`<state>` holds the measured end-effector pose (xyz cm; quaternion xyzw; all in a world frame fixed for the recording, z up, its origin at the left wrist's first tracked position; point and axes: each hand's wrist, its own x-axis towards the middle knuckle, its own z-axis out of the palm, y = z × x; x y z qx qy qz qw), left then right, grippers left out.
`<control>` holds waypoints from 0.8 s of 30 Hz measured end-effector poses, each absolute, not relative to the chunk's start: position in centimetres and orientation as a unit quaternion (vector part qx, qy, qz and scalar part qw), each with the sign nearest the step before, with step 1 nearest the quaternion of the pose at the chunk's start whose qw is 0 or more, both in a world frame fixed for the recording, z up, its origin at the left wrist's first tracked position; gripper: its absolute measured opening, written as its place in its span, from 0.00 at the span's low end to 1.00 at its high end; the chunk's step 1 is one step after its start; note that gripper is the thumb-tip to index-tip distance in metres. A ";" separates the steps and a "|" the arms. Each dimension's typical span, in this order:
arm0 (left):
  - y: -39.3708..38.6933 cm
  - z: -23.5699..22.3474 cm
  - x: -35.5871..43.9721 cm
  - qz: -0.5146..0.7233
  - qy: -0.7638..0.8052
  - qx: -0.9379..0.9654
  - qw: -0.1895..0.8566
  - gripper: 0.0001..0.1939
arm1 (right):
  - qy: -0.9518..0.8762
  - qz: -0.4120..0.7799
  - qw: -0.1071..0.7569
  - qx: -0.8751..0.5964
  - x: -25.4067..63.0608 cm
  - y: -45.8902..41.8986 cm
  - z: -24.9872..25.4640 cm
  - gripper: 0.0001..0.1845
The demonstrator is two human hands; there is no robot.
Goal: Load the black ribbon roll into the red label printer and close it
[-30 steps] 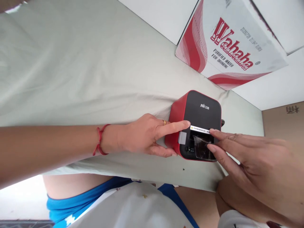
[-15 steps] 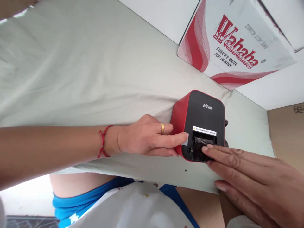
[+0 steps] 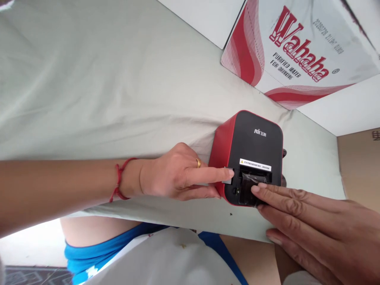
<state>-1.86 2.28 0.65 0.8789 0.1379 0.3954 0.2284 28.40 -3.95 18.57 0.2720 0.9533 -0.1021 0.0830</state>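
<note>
A small red and black printer (image 3: 255, 138) sits on a pale green sheet (image 3: 103, 79). My left hand (image 3: 175, 174) wears a gold ring and a red wrist cord. It grips the printer's left corner, with the index fingertip on a grey button (image 3: 227, 177) and the thumb against the red side. My right hand (image 3: 311, 221) comes in from the lower right with its fingers stretched flat. Its fingertips rest on a shiny black film (image 3: 246, 190) over the printer's front slot, just below a white warning label (image 3: 255, 164).
A red and white Wahaha water carton (image 3: 291, 55) lies beyond the printer at the upper right. Brown cardboard (image 3: 359, 166) shows at the right edge. The sheet's near edge runs just below the printer, with my blue shorts (image 3: 89, 257) and white shirt under it.
My left index finger slid from the white label down to the grey button. My right hand went from pinching the lifted film to lying flat, with its fingertips on the film.
</note>
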 end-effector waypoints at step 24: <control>2.5 0.3 -1.0 0.426 0.121 0.882 0.160 0.20 | 0.880 0.015 0.114 0.462 25.5 4.1 13.3 0.20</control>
